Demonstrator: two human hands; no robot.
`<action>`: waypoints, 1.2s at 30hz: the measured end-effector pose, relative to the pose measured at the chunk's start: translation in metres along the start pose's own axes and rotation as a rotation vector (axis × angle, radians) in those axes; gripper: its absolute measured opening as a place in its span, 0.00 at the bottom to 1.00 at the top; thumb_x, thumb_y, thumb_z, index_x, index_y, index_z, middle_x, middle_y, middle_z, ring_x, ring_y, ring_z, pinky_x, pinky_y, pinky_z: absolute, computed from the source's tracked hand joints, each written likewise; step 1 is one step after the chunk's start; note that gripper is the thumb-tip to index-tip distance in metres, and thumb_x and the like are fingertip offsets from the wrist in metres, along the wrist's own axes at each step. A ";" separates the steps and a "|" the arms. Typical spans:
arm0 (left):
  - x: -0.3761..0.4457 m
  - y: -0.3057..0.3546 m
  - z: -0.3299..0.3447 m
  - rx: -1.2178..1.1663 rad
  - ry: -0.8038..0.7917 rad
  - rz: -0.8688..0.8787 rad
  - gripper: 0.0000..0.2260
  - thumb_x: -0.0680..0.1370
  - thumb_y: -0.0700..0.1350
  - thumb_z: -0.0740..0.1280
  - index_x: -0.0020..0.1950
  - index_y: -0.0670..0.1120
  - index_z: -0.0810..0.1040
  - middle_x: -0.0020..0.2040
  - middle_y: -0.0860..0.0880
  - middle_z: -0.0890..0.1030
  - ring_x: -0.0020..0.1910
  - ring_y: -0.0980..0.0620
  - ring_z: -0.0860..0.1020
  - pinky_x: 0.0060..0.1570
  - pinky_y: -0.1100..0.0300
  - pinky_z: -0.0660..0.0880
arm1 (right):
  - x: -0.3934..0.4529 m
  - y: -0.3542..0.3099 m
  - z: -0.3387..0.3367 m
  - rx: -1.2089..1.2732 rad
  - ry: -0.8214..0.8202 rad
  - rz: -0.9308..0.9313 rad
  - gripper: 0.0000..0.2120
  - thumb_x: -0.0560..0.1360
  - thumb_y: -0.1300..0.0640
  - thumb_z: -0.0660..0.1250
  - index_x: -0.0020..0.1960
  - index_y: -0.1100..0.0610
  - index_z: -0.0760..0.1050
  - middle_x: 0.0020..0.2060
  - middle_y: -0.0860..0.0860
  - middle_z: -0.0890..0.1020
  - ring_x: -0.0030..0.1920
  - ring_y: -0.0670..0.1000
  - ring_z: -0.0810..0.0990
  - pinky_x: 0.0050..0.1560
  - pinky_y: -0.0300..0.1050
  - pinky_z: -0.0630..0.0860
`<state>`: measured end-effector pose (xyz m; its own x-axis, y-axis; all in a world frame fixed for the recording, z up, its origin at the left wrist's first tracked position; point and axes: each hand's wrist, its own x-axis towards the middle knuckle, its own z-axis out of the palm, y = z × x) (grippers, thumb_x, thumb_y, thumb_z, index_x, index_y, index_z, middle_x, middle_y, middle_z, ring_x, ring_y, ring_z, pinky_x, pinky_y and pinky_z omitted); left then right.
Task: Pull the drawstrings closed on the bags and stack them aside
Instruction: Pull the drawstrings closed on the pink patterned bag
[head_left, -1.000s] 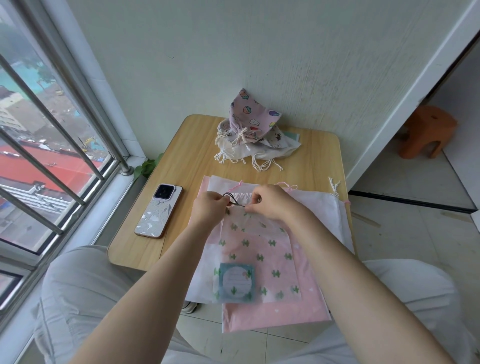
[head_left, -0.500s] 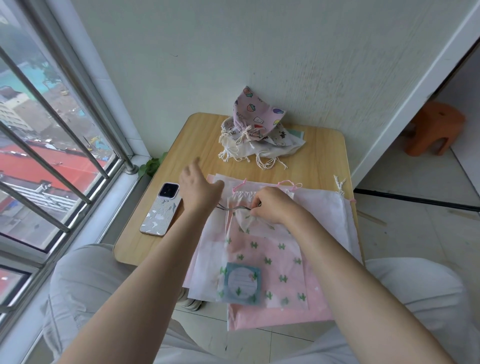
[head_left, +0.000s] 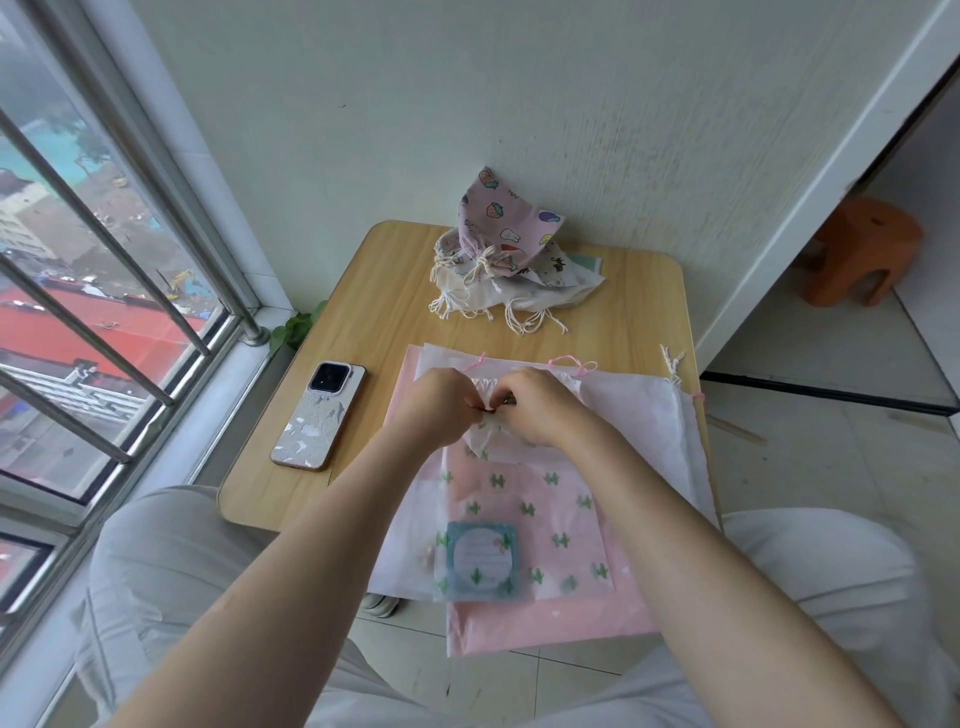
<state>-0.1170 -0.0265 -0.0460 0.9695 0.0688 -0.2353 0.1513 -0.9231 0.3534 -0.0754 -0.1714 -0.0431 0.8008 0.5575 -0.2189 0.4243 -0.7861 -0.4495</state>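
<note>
A translucent pink bag with green cactus print lies on top of several flat pink and white bags at the table's near edge. Its mouth is bunched up under my hands. My left hand and my right hand meet at that gathered top, fingers curled, each pinching the bag's dark drawstring. A blue square card shows through the bag's lower part. At the far side of the table, against the wall, sits a pile of closed cloth bags with white tasselled cords.
A phone in a pale patterned case lies on the wooden table left of the bags. A barred window runs along the left. An orange stool stands on the floor at the right. My knees are under the table's near edge.
My left hand, which had pulled the cord out to the left, has come back to the bag's mouth beside my right hand. The mouth is now bunched tighter.
</note>
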 end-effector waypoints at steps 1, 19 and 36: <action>0.000 -0.002 0.001 0.011 0.004 -0.006 0.08 0.78 0.47 0.68 0.55 0.52 0.85 0.50 0.50 0.83 0.50 0.49 0.78 0.52 0.53 0.77 | 0.000 0.001 -0.001 0.013 0.012 0.011 0.13 0.76 0.63 0.62 0.55 0.55 0.82 0.55 0.51 0.81 0.56 0.53 0.78 0.47 0.41 0.72; -0.004 -0.016 -0.022 -0.461 -0.157 -0.133 0.12 0.75 0.49 0.69 0.41 0.41 0.84 0.41 0.48 0.83 0.41 0.53 0.77 0.47 0.60 0.73 | 0.005 0.008 0.022 -0.129 0.006 0.062 0.09 0.75 0.62 0.57 0.40 0.53 0.72 0.46 0.50 0.80 0.51 0.56 0.74 0.53 0.50 0.66; -0.009 -0.002 0.002 -0.813 0.015 -0.261 0.06 0.74 0.46 0.72 0.42 0.44 0.85 0.33 0.51 0.82 0.22 0.56 0.64 0.24 0.65 0.62 | -0.006 -0.009 0.017 -0.034 0.022 0.086 0.10 0.80 0.53 0.57 0.55 0.56 0.74 0.55 0.53 0.80 0.58 0.58 0.75 0.54 0.50 0.65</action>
<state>-0.1270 -0.0263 -0.0466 0.8860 0.2515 -0.3896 0.4559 -0.3187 0.8310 -0.0912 -0.1631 -0.0527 0.8436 0.4822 -0.2360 0.3679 -0.8394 -0.4001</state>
